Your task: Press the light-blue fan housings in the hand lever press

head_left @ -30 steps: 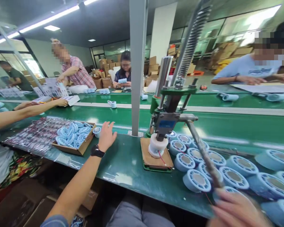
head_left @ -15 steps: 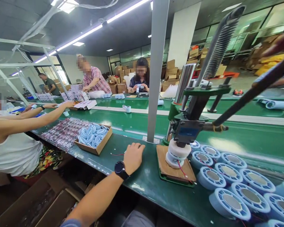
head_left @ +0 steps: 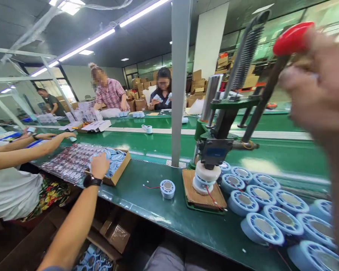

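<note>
My left hand [head_left: 100, 165], with a dark watch on its wrist, is over a cardboard box [head_left: 121, 169] of light blue plastic rings [head_left: 113, 156]. Its fingertips are hidden among the rings. My right hand [head_left: 319, 79], smeared by motion, is closed around the red-knobbed lever [head_left: 282, 60] of a green hand press [head_left: 217, 146]. Under the press's white round head [head_left: 207, 172] is a white and blue round part [head_left: 202, 185] with red and dark wires, on a brown pad. One blue round part with a metal disc [head_left: 167, 189] lies left of the press.
Several blue round parts [head_left: 262, 226] with metal discs crowd the bench right of the press. A grey post [head_left: 178, 94] rises behind. Co-workers sit or stand left and across the green conveyor [head_left: 147, 145]. Small bagged items [head_left: 67, 162] lie beside the box. More blue parts fill a carton below.
My left hand has gone left from the blue round part to the box of rings, uncovering that part. The lever has swung more upright, with my right hand at its knob.
</note>
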A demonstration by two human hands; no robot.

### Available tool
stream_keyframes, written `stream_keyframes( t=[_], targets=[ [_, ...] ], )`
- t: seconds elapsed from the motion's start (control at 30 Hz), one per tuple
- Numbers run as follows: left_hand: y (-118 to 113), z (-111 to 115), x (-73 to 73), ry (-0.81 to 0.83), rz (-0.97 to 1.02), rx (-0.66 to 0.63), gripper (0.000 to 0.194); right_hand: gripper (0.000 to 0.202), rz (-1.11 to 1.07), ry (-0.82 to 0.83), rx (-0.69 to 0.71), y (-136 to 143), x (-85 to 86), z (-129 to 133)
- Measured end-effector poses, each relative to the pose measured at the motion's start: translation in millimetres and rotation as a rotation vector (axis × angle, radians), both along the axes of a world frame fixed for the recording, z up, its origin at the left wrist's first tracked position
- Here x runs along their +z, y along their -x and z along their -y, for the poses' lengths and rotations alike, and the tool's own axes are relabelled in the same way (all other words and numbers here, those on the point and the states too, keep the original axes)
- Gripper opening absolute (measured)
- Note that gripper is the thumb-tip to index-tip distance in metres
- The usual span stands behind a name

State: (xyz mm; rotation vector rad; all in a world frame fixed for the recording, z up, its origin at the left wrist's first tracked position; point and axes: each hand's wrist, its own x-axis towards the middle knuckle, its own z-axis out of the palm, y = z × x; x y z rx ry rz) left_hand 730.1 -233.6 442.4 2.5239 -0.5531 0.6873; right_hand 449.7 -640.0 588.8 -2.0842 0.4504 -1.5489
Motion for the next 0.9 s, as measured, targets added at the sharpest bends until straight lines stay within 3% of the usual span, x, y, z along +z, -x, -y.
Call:
stream_keyframes(
  t=[0.07, 0.1, 0.2, 0.23, 0.3, 0.37, 0.47, 0.57, 0.63, 0.7, 0.77, 0.83, 0.9],
  targets=[
    [-12, -14, -0.5, -0.004, -0.030, 0.008, 0.009, 0.054, 0.142, 0.021, 0.086, 13, -64.0, -32],
    [-16, -17, -1.2, -0.013, -0.039, 0.016, 0.010, 0.053, 0.217, -0.052, 0.094, 15, -100.9, -49],
    [-20, -13, -3.0, -0.076, 0.016, 0.073, 0.024, 0.072, 0.075, -0.277, 0.140, 2, -202.2, -86],
    [-15, -8, -4.2, -0.100, 0.049, 0.084, 0.032, 0.080, 0.013, -0.339, 0.165, -6, -226.0, -92],
    [5, 5, -11.9, -0.107, 0.056, 0.075, 0.043, 0.088, -0.037, -0.432, 0.203, -22, -253.7, -94],
    [35, 22, -30.4, -0.085, -0.087, -0.021, 0.045, 0.087, -0.003, -0.482, 0.210, -34, -260.3, -90],
    [77, 52, -75.6, -0.087, -0.302, -0.287, 0.043, 0.079, 0.069, -0.459, 0.142, -39, -253.6, -88],
    [95, 71, -118.4, -0.093, -0.153, -0.413, 0.047, 0.065, 0.076, -0.336, 0.028, -27, -247.2, -102],
    [93, 73, -136.6, -0.084, -0.060, -0.451, 0.049, 0.055, 0.032, -0.237, 0.005, -8, -245.1, -117],
    [85, 69, -147.3, -0.108, -0.056, -0.527, 0.049, 0.047, -0.031, -0.164, -0.012, 20, -243.6, -130],
    [79, 65, -152.3, -0.154, -0.063, -0.620, 0.047, 0.042, -0.055, -0.132, -0.135, 59, -241.6, -130],
    [80, 62, -152.6, -0.182, -0.057, -0.684, 0.045, 0.041, -0.005, -0.141, -0.419, 109, -239.3, -111],
    [89, 62, -149.0, -0.176, -0.045, -0.707, 0.043, 0.047, 0.088, -0.185, -0.788, 162, -238.4, -73]
  ],
)
